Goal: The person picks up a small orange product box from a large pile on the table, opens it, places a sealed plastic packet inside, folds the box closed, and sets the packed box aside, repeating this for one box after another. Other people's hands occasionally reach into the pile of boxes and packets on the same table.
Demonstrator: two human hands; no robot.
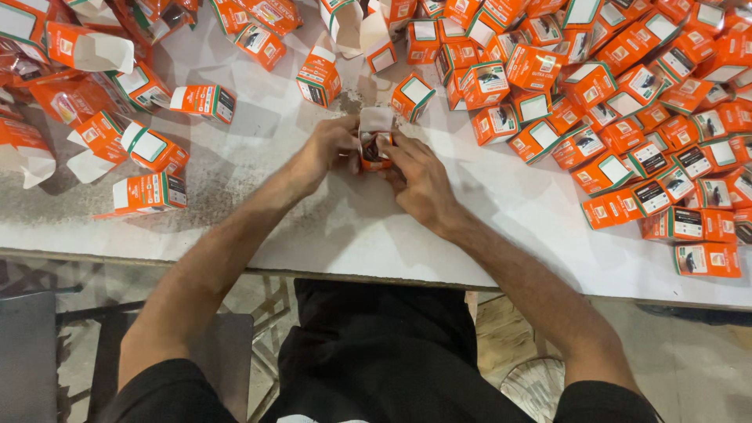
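Orange box [374,149] between both hands' fingers [395,150]

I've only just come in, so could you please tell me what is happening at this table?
A person's left hand and right hand together hold one small orange cardboard box, its white top flap open, over the white table. Many similar closed orange boxes lie heaped on the right, with more scattered on the left.

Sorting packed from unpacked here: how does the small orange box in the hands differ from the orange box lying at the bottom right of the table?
The held box stands upright with its white top flap open; the bottom-right box lies flat and closed. The left hand and right hand grip the held box; the bottom-right box lies untouched. Both are small orange cartons on the white table.
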